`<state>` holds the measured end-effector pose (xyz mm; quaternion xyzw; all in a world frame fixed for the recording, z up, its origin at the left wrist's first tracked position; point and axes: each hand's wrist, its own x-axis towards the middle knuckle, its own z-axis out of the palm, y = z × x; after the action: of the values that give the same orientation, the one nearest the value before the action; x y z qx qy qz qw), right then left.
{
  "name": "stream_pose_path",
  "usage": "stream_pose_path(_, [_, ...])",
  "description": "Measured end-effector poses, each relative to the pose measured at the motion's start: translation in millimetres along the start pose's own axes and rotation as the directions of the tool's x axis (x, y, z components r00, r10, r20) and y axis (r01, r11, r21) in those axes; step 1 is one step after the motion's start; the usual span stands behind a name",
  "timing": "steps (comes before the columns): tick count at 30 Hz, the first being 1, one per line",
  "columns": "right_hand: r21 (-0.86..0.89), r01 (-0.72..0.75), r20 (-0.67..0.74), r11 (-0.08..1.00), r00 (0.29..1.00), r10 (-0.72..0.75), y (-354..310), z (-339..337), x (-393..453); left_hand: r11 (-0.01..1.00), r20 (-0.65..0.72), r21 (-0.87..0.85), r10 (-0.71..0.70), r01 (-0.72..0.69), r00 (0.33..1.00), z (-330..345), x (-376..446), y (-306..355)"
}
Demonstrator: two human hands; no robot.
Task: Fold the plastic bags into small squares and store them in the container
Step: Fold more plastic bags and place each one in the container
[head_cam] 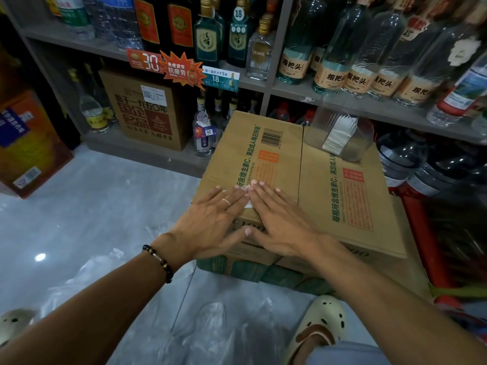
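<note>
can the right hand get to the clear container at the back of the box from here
Probably yes. The right hand lies flat on the cardboard box, pressing a folded bag, and the clear container sits on the same box top, with bare cardboard between them.

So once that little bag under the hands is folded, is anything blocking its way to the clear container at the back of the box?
Nothing visible does. The folded bag lies under both hands on the cardboard box; bare cardboard runs up to the clear container.
</note>
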<state>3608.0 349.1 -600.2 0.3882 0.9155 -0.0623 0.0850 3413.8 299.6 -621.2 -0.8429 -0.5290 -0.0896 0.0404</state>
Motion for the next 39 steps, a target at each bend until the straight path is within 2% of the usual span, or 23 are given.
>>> stream_pose_path(8, [-0.008,-0.007,0.017,1.0,1.0,0.007,-1,-4,2,0.998,-0.043,-0.063,0.018,-0.021,0.999,-4,-11,-16])
stream_pose_path(16, [-0.025,-0.022,0.027,0.999,0.999,0.023,-5,-6,1,0.999,-0.119,-0.043,0.02,-0.025,0.993,-12,-30,-29])
stream_pose_path(18, [-0.029,-0.021,0.026,0.999,0.999,0.022,-6,-7,1,0.997,-0.188,-0.07,-0.04,0.028,0.981,-17,-37,-27])
stream_pose_path(21, [-0.032,0.007,0.049,0.999,0.999,-0.005,-9,-8,-1,0.959,-0.228,-0.169,-0.262,0.227,0.938,-19,-53,-19])
stream_pose_path(23, [-0.052,0.06,0.047,0.997,0.997,-0.058,-16,-7,-2,0.831,-0.153,-0.357,-0.502,0.426,0.851,-22,-56,-9])
stream_pose_path(25, [-0.071,0.108,0.026,0.992,0.994,-0.106,-24,-7,-4,0.547,0.011,-0.628,-0.705,0.554,0.709,-24,-49,0])
stream_pose_path(27, [-0.068,0.128,0.001,0.989,0.992,-0.129,-31,-8,-6,0.268,0.177,-0.781,-0.772,0.564,0.611,-24,-39,6])
stream_pose_path(28, [-0.061,0.13,-0.002,0.99,0.991,-0.131,-33,-8,-6,0.194,0.212,-0.809,-0.784,0.555,0.583,-23,-34,8])
stream_pose_path(31, [0.054,0.122,-0.039,0.991,0.992,-0.12,-38,-13,-11,0.109,0.244,-0.845,-0.793,0.524,0.559,-24,-27,10])
stream_pose_path(33, [0.285,0.069,-0.135,0.956,0.99,-0.032,-39,-19,-13,0.114,0.254,-0.851,-0.764,0.513,0.592,-27,-26,8])
stream_pose_path(34, [0.426,0.026,-0.172,0.904,0.984,0.053,-39,-23,-14,0.111,0.269,-0.855,-0.741,0.507,0.615,-31,-26,8])
stream_pose_path(36, [0.681,-0.054,-0.139,0.73,0.97,0.201,-34,-31,-14,0.09,0.307,-0.866,-0.682,0.493,0.664,-38,-24,7])
stream_pose_path(39, [0.882,-0.083,-0.027,0.463,0.973,0.227,-21,-40,-17,0.071,0.325,-0.885,-0.616,0.461,0.718,-47,-17,8])
